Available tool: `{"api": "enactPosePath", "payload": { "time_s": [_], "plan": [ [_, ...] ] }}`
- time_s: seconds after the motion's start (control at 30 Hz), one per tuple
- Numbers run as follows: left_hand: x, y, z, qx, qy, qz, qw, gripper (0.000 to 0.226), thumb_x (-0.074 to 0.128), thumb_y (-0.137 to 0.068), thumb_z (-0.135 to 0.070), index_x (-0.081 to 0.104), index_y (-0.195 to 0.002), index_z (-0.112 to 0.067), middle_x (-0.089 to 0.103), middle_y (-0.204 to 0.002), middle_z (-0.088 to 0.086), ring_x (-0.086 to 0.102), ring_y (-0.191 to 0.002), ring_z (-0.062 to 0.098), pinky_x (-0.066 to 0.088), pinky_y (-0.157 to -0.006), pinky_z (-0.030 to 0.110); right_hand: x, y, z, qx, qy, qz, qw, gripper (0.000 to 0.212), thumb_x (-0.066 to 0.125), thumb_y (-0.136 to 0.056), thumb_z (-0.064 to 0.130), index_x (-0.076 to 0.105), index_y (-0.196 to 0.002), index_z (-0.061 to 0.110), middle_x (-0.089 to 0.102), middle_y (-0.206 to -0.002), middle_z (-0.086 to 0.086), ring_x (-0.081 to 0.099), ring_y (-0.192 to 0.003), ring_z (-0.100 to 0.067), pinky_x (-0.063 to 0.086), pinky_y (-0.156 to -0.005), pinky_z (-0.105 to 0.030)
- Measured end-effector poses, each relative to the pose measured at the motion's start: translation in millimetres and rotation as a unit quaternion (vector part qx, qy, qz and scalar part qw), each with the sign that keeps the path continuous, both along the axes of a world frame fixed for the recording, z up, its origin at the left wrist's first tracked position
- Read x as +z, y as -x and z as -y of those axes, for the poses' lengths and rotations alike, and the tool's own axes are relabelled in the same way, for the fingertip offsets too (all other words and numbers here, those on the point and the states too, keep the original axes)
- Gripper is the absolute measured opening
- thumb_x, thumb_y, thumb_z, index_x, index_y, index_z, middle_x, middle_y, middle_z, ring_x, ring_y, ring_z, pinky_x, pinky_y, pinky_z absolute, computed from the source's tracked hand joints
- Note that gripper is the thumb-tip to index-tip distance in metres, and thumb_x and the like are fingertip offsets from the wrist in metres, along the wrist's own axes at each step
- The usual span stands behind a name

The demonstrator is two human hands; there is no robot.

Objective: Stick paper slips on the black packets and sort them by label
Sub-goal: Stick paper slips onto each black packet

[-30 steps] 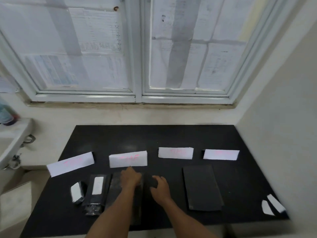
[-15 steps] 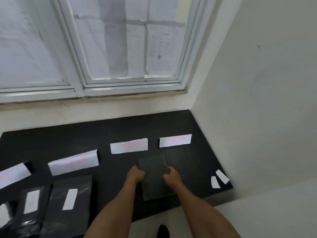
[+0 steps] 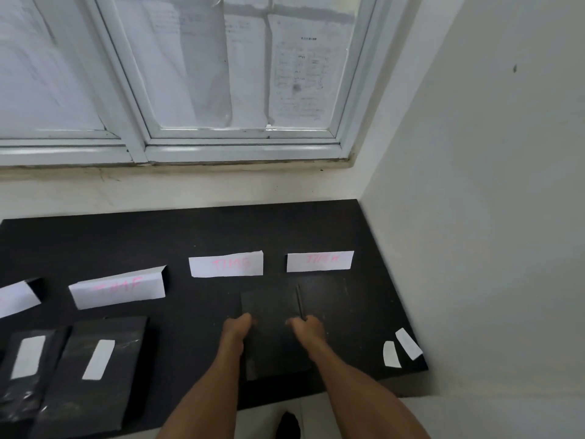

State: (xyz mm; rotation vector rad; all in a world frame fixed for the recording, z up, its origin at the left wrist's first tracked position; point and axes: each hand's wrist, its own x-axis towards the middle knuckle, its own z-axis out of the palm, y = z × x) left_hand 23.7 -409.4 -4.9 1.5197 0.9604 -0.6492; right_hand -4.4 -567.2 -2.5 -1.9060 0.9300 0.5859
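Plain matte black packet [image 3: 273, 331], unlabelled, flat on table [image 3: 190, 236]; clamped at both edges by left hand [image 3: 235, 331] and right hand [image 3: 305, 329].

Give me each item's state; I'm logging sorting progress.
Plain black packet: unlabelled, held by both hands.
Left hand: gripping its left edge.
Right hand: gripping its right edge.
Two black packets at left: slips stuck on, lying flat.
Two loose white paper slips: unused, lying at table corner.
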Motion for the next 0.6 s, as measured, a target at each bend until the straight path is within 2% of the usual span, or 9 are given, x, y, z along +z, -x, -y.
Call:
{"api": "enactPosePath", "payload": {
  "time_s": [0.07,0.17,0.27,0.33,0.4,0.5,0.6],
  "plan": [
    [-0.6,-4.0,4.0,0.011,0.026,0.013,1.000,0.032,0.058,-0.086,0.001,0.057,-0.116,0.011,0.063,-0.106,0.024,0.060,-0.095,0.037,0.053,-0.090,0.045,-2.1,-1.9,3.2,-0.034,-0.036,0.003,0.999,0.056,0.068,-0.075,0.039,0.063,-0.117,0.002,0.063,-0.119,-0.015,0.059,-0.108,-0.031,0.050,-0.093,-0.038],
    [2.4,-10.4,9.8,-0.019,0.047,0.042,0.998,0.020,0.055,-0.093,-0.006,0.063,-0.109,0.002,0.065,-0.107,0.022,0.063,-0.096,0.035,0.052,-0.094,0.047,-5.2,-3.9,11.3,-0.041,-0.073,0.010,0.996,0.051,0.069,-0.077,0.039,0.066,-0.114,0.004,0.066,-0.116,-0.013,0.062,-0.105,-0.028,0.051,-0.093,-0.036],
    [5.5,-19.2,19.5,-0.037,0.076,0.058,0.995,0.023,0.051,-0.096,-0.009,0.064,-0.113,-0.001,0.067,-0.110,0.019,0.064,-0.098,0.033,0.051,-0.097,0.047,-0.7,-4.9,25.1,-0.052,-0.091,0.032,0.994,0.051,0.058,-0.089,0.046,0.063,-0.118,0.005,0.063,-0.121,-0.011,0.059,-0.108,-0.026,0.046,-0.091,-0.031],
    [6.7,-26.3,33.4,-0.035,0.091,0.071,0.993,0.022,0.051,-0.096,-0.008,0.066,-0.109,0.001,0.067,-0.111,0.022,0.063,-0.102,0.036,0.049,-0.098,0.050,4.3,-5.1,39.9,-0.073,-0.053,0.070,0.993,0.047,0.043,-0.098,0.042,0.063,-0.115,0.004,0.062,-0.120,-0.014,0.057,-0.108,-0.027,0.040,-0.086,-0.028],
    [10.3,-32.1,55.0,-0.029,0.107,0.081,0.991,0.020,0.052,-0.095,-0.009,0.068,-0.102,-0.001,0.068,-0.106,0.022,0.063,-0.100,0.036,0.049,-0.098,0.051,7.8,-0.6,63.2,-0.096,0.020,0.095,0.991,0.045,0.036,-0.102,0.035,0.064,-0.112,0.001,0.063,-0.120,-0.018,0.057,-0.111,-0.031,0.040,-0.088,-0.030],
    [19.2,-39.0,91.8,-0.045,0.132,0.082,0.987,0.018,0.052,-0.094,-0.012,0.069,-0.096,-0.007,0.069,-0.098,0.018,0.063,-0.095,0.034,0.049,-0.097,0.049,9.3,14.7,106.0,-0.114,0.131,0.087,0.981,0.040,0.036,-0.102,0.026,0.062,-0.112,-0.002,0.062,-0.120,-0.023,0.056,-0.113,-0.036,0.042,-0.092,-0.035],
    [27.4,-43.1,119.7,-0.082,0.147,0.078,0.983,0.019,0.051,-0.093,-0.016,0.070,-0.096,-0.011,0.070,-0.096,0.015,0.064,-0.095,0.034,0.050,-0.096,0.048,8.9,38.2,143.3,-0.154,0.195,0.027,0.968,0.033,0.044,-0.097,0.021,0.057,-0.120,0.000,0.056,-0.127,-0.023,0.051,-0.120,-0.036,0.042,-0.095,-0.037]
  ]
}}
